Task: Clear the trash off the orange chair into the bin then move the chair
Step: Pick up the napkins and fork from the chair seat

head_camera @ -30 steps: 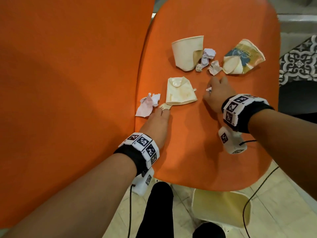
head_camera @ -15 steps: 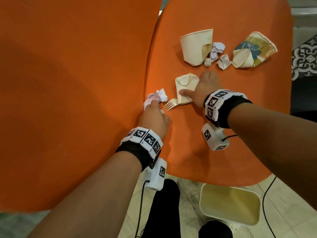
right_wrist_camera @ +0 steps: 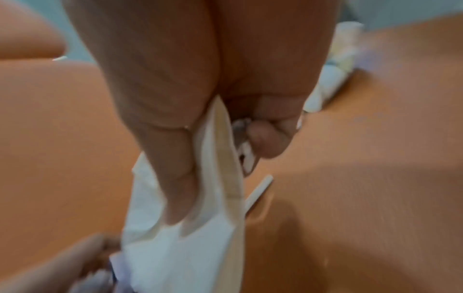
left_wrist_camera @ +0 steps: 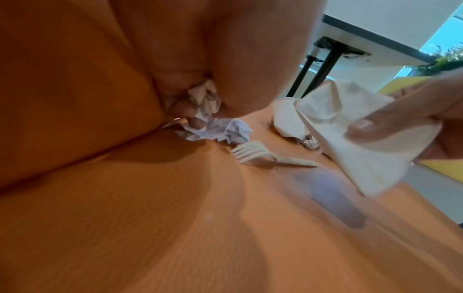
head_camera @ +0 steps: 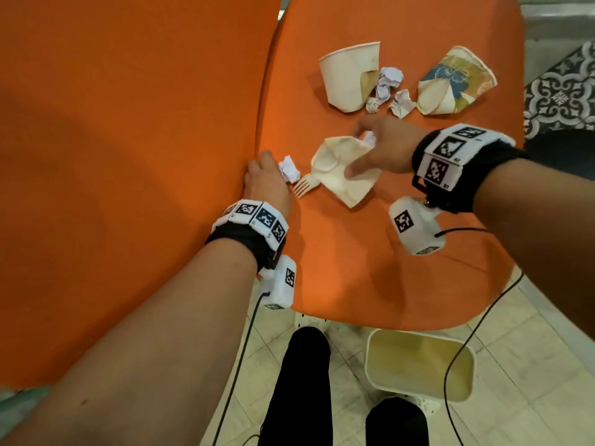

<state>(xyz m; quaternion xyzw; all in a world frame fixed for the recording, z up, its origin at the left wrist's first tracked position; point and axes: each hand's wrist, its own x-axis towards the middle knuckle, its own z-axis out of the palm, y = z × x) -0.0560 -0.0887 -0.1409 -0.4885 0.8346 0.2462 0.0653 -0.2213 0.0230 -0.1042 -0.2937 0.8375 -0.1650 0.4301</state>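
Observation:
On the orange chair (head_camera: 370, 268) seat lies trash. My left hand (head_camera: 265, 180) curls round a crumpled white paper (head_camera: 289, 169) by the backrest; in the left wrist view the crumpled paper (left_wrist_camera: 208, 101) sits between its fingers. My right hand (head_camera: 381, 149) pinches a flattened cream paper cup (head_camera: 341, 170) with thumb on top, lifted off the seat, and a small paper wad (head_camera: 370, 138) is tucked in its fingers. A cream fork (head_camera: 306, 185) lies between the hands. The right wrist view shows the flattened cup (right_wrist_camera: 215, 208) under the thumb.
Farther back on the seat lie a cream cup (head_camera: 349, 75), small paper balls (head_camera: 388, 83) and a patterned cup (head_camera: 454, 82). A cream bin (head_camera: 418, 365) stands on the tiled floor under the seat's front edge, beside my legs. A cable (head_camera: 457, 349) hangs over the bin.
My right hand moved left, took the flattened cup and lifted it, uncovering the fork. My left hand shifted to the crumpled paper by the backrest and closed on it.

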